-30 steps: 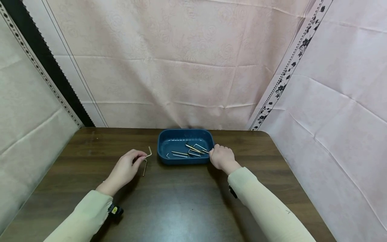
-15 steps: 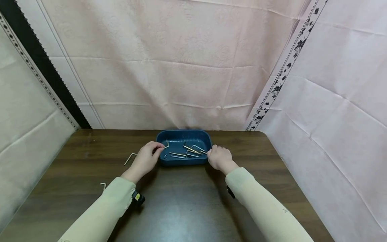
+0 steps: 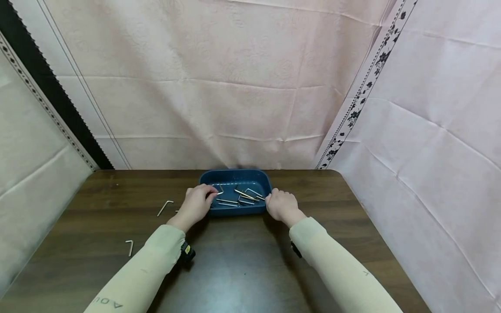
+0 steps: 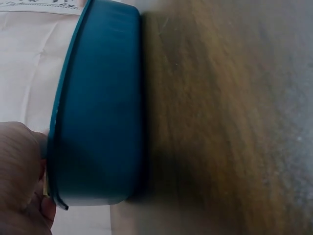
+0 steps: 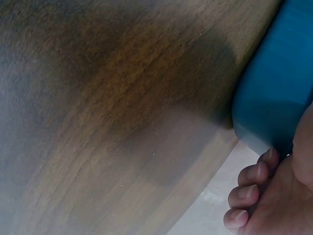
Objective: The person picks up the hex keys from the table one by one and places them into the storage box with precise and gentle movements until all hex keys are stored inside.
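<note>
A blue tray (image 3: 236,210) stands near the table's far edge, with several L-shaped hex keys (image 3: 246,194) lying in it. My left hand (image 3: 195,202) is at the tray's left end, pinching a hex key (image 3: 221,191) between thumb and fingertips over the inside. In the left wrist view only a brassy sliver of that hex key (image 4: 46,184) shows beside the tray wall (image 4: 98,98). My right hand (image 3: 282,205) grips the tray's right end; its curled fingers (image 5: 244,195) appear by the tray corner in the right wrist view.
On the wooden table (image 3: 242,269), left of the tray, lie a hex key (image 3: 165,208) and another hex key (image 3: 130,247) nearer the front. A small tip of metal (image 3: 177,211) shows beside the left wrist. Pale curtains (image 3: 219,108) hang behind and around.
My left hand has carried the hex key rightwards from the table to over the tray. My right hand keeps its grip on the tray's end. The view has shifted slightly.
</note>
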A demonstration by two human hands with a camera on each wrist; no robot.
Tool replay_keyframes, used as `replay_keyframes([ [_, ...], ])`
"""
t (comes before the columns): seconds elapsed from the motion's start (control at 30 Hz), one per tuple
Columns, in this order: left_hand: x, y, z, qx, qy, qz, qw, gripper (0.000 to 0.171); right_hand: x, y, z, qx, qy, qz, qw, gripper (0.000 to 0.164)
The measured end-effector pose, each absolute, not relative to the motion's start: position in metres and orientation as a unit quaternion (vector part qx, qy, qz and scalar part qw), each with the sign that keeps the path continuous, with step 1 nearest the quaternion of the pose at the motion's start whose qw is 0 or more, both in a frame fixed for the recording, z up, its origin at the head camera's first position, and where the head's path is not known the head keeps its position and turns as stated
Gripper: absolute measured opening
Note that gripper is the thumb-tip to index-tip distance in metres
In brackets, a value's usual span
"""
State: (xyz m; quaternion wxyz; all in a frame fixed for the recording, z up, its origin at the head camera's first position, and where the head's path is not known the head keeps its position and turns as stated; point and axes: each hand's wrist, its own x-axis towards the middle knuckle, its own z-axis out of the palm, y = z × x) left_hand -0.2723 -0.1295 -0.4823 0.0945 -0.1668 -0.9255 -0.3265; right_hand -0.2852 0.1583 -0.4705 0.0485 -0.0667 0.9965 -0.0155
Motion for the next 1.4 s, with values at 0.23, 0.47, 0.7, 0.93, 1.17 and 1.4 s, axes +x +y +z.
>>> replay_keyframes([
  [0.23,-0.270,-0.133,-0.486,-0.177,-0.924,-0.323,0.106,0.013,-0.285,0.158,-0.469,-0.062,0.997,-0.021,0.050,0.042],
  [0.47,-0.268,-0.135,-0.487,-0.173,-0.924,-0.326,0.105,0.013,-0.284,0.158,-0.467,-0.062,0.996,-0.013,0.059,0.041],
  [0.7,-0.265,-0.135,-0.486,-0.178,-0.925,-0.321,0.100,0.012,-0.281,0.160,-0.460,-0.064,0.994,-0.013,0.084,0.037],
  [0.93,-0.264,-0.136,-0.485,-0.178,-0.924,-0.325,0.098,0.011,-0.278,0.160,-0.457,-0.051,0.992,-0.011,0.112,0.037],
  [1.17,-0.266,-0.137,-0.489,-0.181,-0.925,-0.320,0.092,0.012,-0.278,0.155,-0.457,-0.045,0.992,-0.013,0.116,0.040],
  [1.4,-0.264,-0.140,-0.488,-0.176,-0.923,-0.328,0.092,0.014,-0.280,0.154,-0.456,-0.045,0.992,-0.014,0.117,0.039],
])
